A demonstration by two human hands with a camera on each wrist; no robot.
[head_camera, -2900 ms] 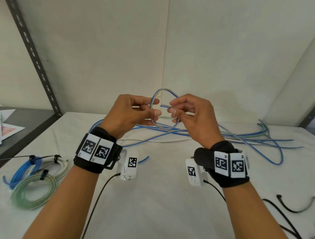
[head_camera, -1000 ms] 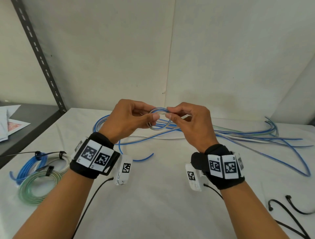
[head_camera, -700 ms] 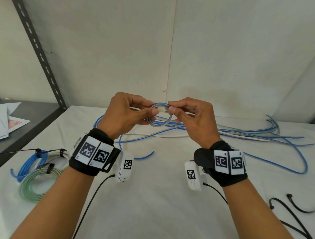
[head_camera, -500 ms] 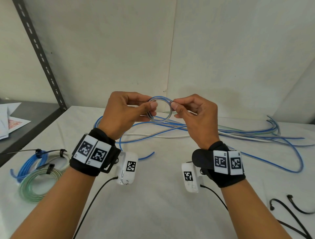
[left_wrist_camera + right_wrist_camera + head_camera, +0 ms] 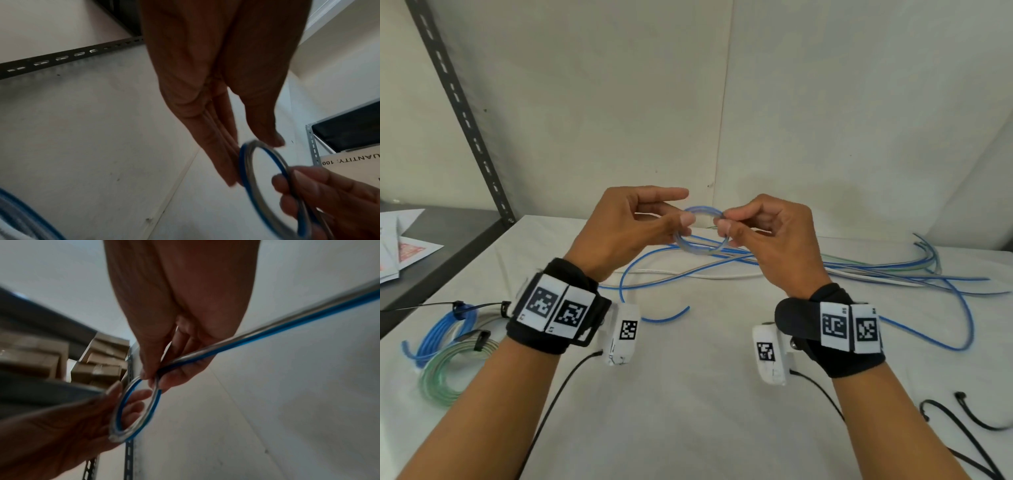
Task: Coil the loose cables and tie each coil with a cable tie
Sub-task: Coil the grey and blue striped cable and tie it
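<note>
Coil in progress: a small ring [image 5: 700,231] of blue and grey cable is held in the air between both hands, above the white surface [image 5: 688,394]; in the left wrist view the ring [image 5: 265,178] is seen as two strands laid side by side.
Right hand: the right hand [image 5: 774,240] is closed in a pinch on the right side of the ring, thumb and forefinger tips pressed together on the strands; in the right wrist view the cable [image 5: 246,344] is seen running out from this pinch past the palm.
Left hand: the left hand [image 5: 626,229] is placed at the left side of the ring, with the forefinger stretched out straight above it and the thumb tip laid at the ring's edge; in the left wrist view the fingers [image 5: 218,146] are shown extended alongside the ring, not curled round it.
Loose cables: a bundle of blue, grey and white strands [image 5: 876,270] is spread across the far part of the surface behind the hands, with one blue end [image 5: 671,317] curled near the left wrist.
Finished coils: a blue coil [image 5: 441,334] and a greenish coil [image 5: 453,371] are laid at the left edge of the surface, each bound by a black tie.
Spare ties: black cable ties [image 5: 962,414] are laid at the right near edge of the surface.
Surroundings: a slotted metal upright [image 5: 465,116] is set against the wall; papers [image 5: 404,246] are kept on the dark shelf at far left.
</note>
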